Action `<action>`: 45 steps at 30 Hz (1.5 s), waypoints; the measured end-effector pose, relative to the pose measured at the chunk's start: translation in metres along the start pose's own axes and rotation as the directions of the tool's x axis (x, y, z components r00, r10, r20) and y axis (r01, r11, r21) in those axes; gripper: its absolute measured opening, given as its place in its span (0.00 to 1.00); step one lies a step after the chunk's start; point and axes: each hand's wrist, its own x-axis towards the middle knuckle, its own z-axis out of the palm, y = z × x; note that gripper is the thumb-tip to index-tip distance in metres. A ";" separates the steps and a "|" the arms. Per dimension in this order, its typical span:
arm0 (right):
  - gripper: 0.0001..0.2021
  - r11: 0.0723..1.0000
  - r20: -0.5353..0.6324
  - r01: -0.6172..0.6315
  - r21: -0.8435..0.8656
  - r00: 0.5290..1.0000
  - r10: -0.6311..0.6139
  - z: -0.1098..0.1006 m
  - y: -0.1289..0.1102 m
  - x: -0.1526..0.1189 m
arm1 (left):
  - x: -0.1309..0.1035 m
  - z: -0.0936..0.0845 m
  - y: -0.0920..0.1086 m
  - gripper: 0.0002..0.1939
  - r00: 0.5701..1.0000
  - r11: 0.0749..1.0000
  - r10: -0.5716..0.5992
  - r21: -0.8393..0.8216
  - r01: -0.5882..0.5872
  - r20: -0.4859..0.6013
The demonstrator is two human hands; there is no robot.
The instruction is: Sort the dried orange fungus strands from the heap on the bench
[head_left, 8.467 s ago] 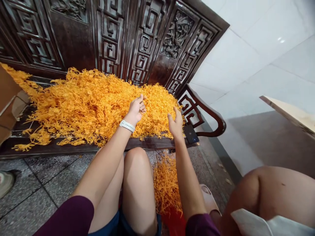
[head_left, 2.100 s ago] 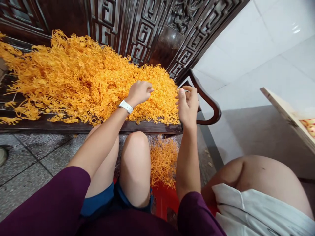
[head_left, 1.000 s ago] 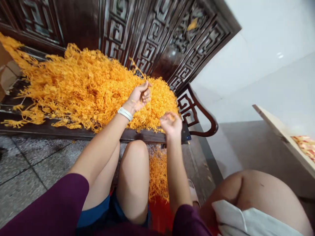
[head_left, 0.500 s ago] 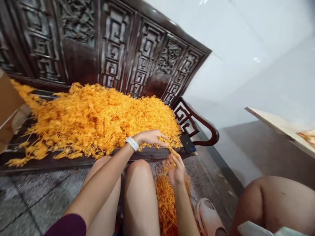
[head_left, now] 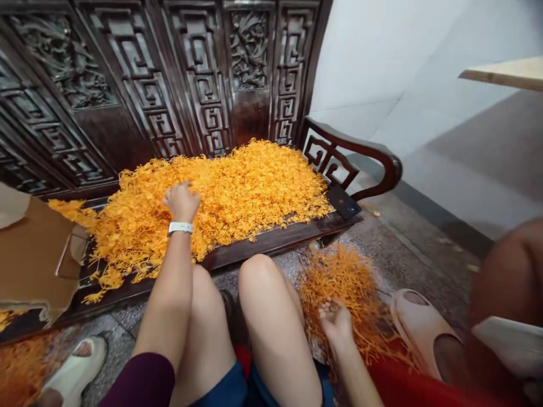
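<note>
A broad heap of yellow-orange stringy tufts (head_left: 263, 186) covers the seat of a dark carved bench. My left hand (head_left: 182, 202), with a white watch band at the wrist, reaches over the left-middle part of this heap; its fingers look spread, and their tips partly blend into the tufts. Low on the right, my right hand (head_left: 337, 322) is turned palm up with loosely curled fingers, and I see nothing held in it. Under and behind it lies a pile of thin orange strands (head_left: 339, 277) on the floor, beside my knee.
A cardboard box (head_left: 38, 249) stands at the bench's left end. A dark phone (head_left: 344, 201) lies by the curved armrest (head_left: 382, 155). Another person's leg (head_left: 507, 282) and a pale clog (head_left: 424, 325) are at right. A light board (head_left: 504, 73) juts in at upper right.
My hands were close together near the bench's right front edge, fingering strands. Now the left has moved left onto the heap and the right has dropped toward the floor pile. The view has turned.
</note>
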 end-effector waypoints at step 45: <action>0.31 -0.049 1.000 0.999 0.021 -0.021 -0.002 0.414 -0.035 -0.136 | 0.095 -0.126 0.033 0.11 0.933 0.373 0.311 -0.880 -0.295 -0.181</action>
